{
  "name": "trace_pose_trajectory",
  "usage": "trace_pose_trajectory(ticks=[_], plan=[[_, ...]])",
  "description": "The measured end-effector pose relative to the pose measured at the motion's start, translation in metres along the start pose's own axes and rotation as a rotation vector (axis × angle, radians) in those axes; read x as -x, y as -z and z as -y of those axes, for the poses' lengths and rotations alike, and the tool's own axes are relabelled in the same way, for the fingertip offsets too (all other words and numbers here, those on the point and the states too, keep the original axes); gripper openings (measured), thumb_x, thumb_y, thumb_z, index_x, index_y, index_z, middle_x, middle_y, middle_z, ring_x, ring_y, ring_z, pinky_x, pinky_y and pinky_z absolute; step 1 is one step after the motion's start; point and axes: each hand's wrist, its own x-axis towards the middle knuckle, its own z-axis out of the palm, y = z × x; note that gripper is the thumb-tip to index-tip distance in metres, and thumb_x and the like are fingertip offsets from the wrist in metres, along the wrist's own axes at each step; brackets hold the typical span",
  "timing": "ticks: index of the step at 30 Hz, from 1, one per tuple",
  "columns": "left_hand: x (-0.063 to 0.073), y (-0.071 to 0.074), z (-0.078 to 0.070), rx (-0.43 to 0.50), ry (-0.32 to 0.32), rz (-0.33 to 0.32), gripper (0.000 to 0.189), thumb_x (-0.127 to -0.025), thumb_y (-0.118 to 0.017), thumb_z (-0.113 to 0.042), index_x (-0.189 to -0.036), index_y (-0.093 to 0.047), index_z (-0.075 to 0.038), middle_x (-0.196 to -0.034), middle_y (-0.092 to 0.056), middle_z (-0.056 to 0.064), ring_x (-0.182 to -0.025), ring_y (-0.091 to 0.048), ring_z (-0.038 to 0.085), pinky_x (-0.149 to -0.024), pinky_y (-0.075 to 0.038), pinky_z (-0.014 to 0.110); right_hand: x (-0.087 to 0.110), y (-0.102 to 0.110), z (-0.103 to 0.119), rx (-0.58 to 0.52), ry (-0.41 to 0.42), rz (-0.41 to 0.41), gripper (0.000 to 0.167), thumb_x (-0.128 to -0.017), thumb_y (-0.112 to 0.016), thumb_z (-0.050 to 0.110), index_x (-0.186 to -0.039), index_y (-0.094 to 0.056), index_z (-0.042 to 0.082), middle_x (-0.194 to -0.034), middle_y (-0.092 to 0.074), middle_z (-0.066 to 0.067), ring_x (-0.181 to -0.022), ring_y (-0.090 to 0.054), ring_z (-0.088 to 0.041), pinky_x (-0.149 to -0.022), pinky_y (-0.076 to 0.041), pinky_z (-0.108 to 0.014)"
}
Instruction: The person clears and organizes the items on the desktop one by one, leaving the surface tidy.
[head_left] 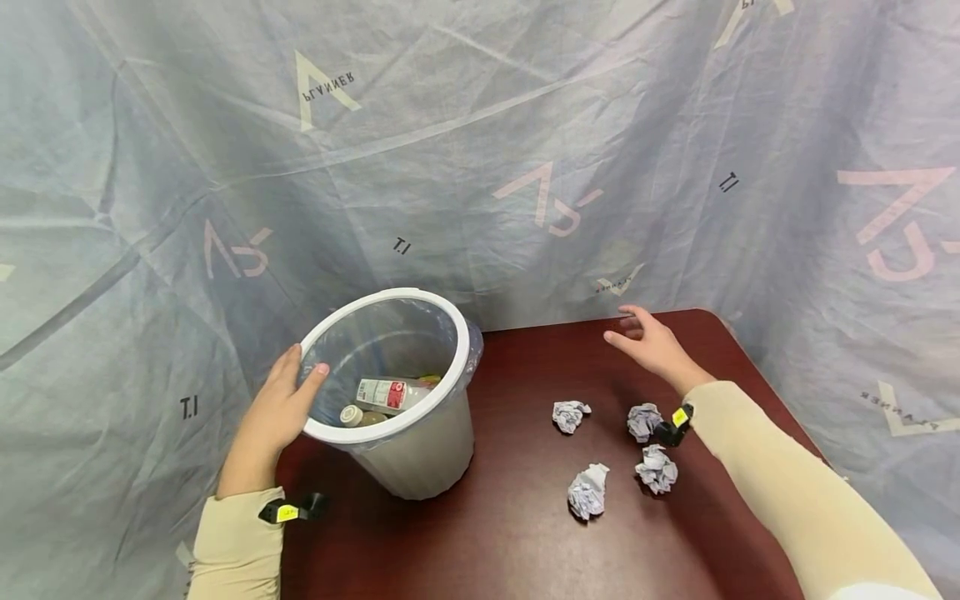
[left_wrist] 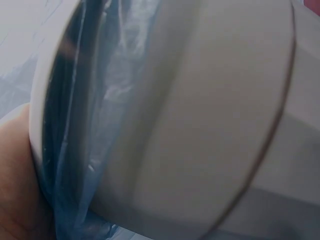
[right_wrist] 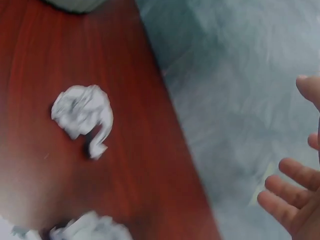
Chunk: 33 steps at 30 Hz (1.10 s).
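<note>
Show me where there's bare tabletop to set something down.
Bare: the table between the bin and the two left paper balls; also the strip from those balls to the table's far edge. Crowded: the right side, where two more paper balls sit close together near the right wrist.

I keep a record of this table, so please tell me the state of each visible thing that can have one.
Bin: open, partly filled
Liner: spread inside, hanging out below rim
Labelled bottle: lying in bin
Other bottle: white cap on
Paper balls: crumpled, on the table
Left hand: holding the rim
Right hand: raised, empty
Cloth: creased
</note>
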Motion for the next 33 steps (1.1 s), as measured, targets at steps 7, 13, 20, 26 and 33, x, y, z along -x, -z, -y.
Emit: trace_pose_trajectory(ticks=[7,13,20,26,33], plan=[[-0.002,0.002,-0.005,0.007,-0.004,0.024,0.083,-0.107,-0.036,-0.052,-0.158,-0.011,0.008,-0.163,-0.011,0.032,-0.149,-0.013,0.053,-0.117,-0.015,0.067,0.03,-0.014,-0.045,-0.015,0.012,-0.017,0.078,-0.094,-0.071,0.046,-0.154,-0.035,0.01,-0.145,-0.048,-0.028,-0.132,-0.048,-0.048,-0.105,-0.041,-0.062],[-0.001,0.0,-0.009,0.011,-0.003,0.033,0.083,-0.107,-0.036,-0.053,-0.158,-0.01,0.008,-0.164,-0.01,0.031,-0.149,-0.012,0.052,-0.117,-0.015,0.067,0.054,-0.028,-0.079,-0.049,-0.008,0.034,0.083,-0.092,-0.074,0.045,-0.155,-0.033,0.011,-0.149,-0.044,-0.027,-0.136,-0.042,-0.05,-0.108,-0.037,-0.064],[-0.001,0.0,-0.011,0.002,-0.003,0.038,0.084,-0.107,-0.035,-0.053,-0.158,-0.009,0.008,-0.164,-0.01,0.031,-0.15,-0.012,0.051,-0.117,-0.015,0.067,0.075,-0.045,-0.102,-0.041,-0.017,0.08,0.085,-0.092,-0.075,0.042,-0.156,-0.031,0.008,-0.151,-0.04,-0.028,-0.138,-0.039,-0.052,-0.104,-0.04,-0.066],[-0.001,-0.001,-0.014,-0.001,-0.006,0.045,0.083,-0.107,-0.035,-0.053,-0.159,-0.009,0.007,-0.164,-0.01,0.031,-0.149,-0.013,0.052,-0.117,-0.015,0.068,0.082,-0.057,-0.111,0.011,-0.001,0.082,0.082,-0.089,-0.079,0.034,-0.153,-0.036,0.006,-0.148,-0.045,-0.027,-0.132,-0.046,-0.049,-0.099,-0.044,-0.065],[-0.003,-0.004,-0.017,0.003,-0.009,0.047,0.083,-0.107,-0.035,-0.054,-0.159,-0.011,0.005,-0.165,-0.011,0.028,-0.15,-0.013,0.05,-0.117,-0.015,0.066,0.087,-0.061,-0.117,0.068,-0.04,0.11,0.08,-0.087,-0.081,0.035,-0.151,-0.042,0.005,-0.15,-0.044,-0.026,-0.135,-0.043,-0.048,-0.099,-0.043,-0.065]])
